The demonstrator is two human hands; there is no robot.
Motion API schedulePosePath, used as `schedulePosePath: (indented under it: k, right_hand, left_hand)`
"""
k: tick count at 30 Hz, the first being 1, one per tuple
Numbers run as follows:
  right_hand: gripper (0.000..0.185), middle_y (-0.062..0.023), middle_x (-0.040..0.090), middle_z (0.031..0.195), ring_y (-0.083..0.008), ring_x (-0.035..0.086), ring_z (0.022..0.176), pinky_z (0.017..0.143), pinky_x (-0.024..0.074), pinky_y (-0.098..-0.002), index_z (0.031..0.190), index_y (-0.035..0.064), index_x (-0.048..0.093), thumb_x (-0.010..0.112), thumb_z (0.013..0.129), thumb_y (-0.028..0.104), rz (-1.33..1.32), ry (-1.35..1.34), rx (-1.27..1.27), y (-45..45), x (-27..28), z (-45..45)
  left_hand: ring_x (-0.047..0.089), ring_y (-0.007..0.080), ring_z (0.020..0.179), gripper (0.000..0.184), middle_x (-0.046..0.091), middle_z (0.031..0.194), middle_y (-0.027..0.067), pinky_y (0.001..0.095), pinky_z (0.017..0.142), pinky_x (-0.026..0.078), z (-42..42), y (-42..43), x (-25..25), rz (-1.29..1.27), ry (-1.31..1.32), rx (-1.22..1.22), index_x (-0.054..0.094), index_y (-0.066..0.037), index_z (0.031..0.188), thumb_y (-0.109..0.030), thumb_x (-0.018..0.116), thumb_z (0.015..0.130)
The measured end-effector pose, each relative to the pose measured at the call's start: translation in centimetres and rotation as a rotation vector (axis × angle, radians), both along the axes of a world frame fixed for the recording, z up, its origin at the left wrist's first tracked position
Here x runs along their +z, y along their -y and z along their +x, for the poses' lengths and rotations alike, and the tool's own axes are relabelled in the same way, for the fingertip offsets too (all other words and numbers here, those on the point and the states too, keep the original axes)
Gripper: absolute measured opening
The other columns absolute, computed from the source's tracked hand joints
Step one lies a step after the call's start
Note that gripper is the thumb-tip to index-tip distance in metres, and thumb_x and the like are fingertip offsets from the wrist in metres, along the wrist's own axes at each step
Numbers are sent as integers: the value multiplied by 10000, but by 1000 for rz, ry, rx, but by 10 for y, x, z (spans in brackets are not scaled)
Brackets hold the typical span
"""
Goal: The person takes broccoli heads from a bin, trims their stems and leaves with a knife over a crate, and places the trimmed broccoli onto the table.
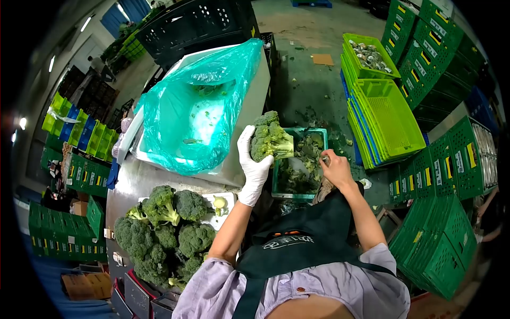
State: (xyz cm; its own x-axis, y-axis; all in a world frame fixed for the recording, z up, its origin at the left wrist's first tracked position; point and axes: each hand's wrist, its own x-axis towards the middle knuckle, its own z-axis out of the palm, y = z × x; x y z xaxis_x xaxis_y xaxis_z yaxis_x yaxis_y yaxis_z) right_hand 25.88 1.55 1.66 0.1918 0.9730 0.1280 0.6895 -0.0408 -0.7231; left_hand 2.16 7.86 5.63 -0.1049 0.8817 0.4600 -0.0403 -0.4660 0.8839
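My left hand [252,167], in a white glove, is closed around a broccoli head [270,137], its cut stem pointing right. My bare right hand [338,169] has its fingers curled together at the right side of a teal crate [302,196]; something small may be between the fingertips, but I cannot make it out. Broccoli leaves and trimmings [308,154] lie inside that crate, below both hands. To the left, several broccoli heads [167,234] are piled on the metal table [130,181], partly over a white tray [227,204] with a cut stem piece [219,202].
A white foam box lined with a teal plastic bag [175,114] stands at the table's back, with scraps inside. Lime-green crates [385,114] are stacked at right, near dark green crates [438,48]. A black crate [199,29] stands behind the box. Scraps litter the floor [308,80].
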Motion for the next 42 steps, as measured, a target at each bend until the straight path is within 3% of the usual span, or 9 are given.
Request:
schedulePosePath:
  k: [2,7,20,22,24,25,31,37,42]
  right_hand:
    - [249,-185,651,745,-386,633,693,625,516,-456,980,48,580,656,747,93,149,158,130,8,21,1]
    - [246,-166,642,706,-375,632,662,562,499,-467,961,60,567,633,725,47,219,316,127,9,25,1]
    - [133,-207,628,687,-394,633,654,568,518,-488,871,18,569,626,772,87,-258,472,0,-26,-85,-34]
    - [138,-208,628,685,-393,631,650,573,517,-488,885,18,570,620,770,75,-198,411,44,-17,-93,-28]
    - [172,-213,625,685,-398,624,647,589,514,-493,938,20,577,594,772,62,-91,279,46,-7,-96,-22]
    - [184,-220,625,693,-406,623,660,601,515,-494,953,23,584,586,775,67,-148,289,37,-4,-98,-14]
    - [257,-249,628,738,-422,623,704,633,514,-485,1022,6,600,609,780,91,-279,324,34,7,-73,8]
    - [201,-227,639,729,-365,633,669,603,501,-410,968,9,624,657,779,67,-77,-65,110,19,-25,-16]
    - [199,-183,643,729,-360,634,680,591,501,-423,938,61,618,650,741,50,2,138,233,20,-17,-26]
  left_hand:
    - [452,274,1219,700,462,1294,137,376,1051,354,-2,-2,6,168,-289,114,499,-31,1253,-28,635,566]
    - [450,255,1221,699,469,1285,119,360,1074,327,-1,-3,13,202,-325,98,505,-20,1253,-45,615,563]
    - [486,289,1134,658,505,1195,124,379,999,385,2,-2,-45,-35,-585,314,587,-102,1193,-84,702,544]
    - [519,267,1101,663,536,1187,113,349,973,410,-5,-2,-51,-71,-540,292,569,-56,1215,-50,668,560]
    - [538,219,1081,658,550,1213,106,305,939,429,-18,-7,-59,-557,144,-79,525,1,1249,-36,625,600]
    - [537,185,1080,670,562,1215,102,287,941,421,-20,-2,-47,-587,222,-126,497,50,1262,5,592,601]
    - [518,194,1137,695,543,1240,100,294,992,397,-27,-3,-49,-401,102,-142,495,26,1271,-30,611,589]
    - [483,203,1187,719,502,1283,102,328,1040,357,-30,-10,-48,-228,28,-169,500,24,1258,-156,689,588]
    - [488,202,1187,699,509,1279,97,325,1037,365,-32,-15,-43,-199,-34,-160,506,27,1243,-120,677,581]
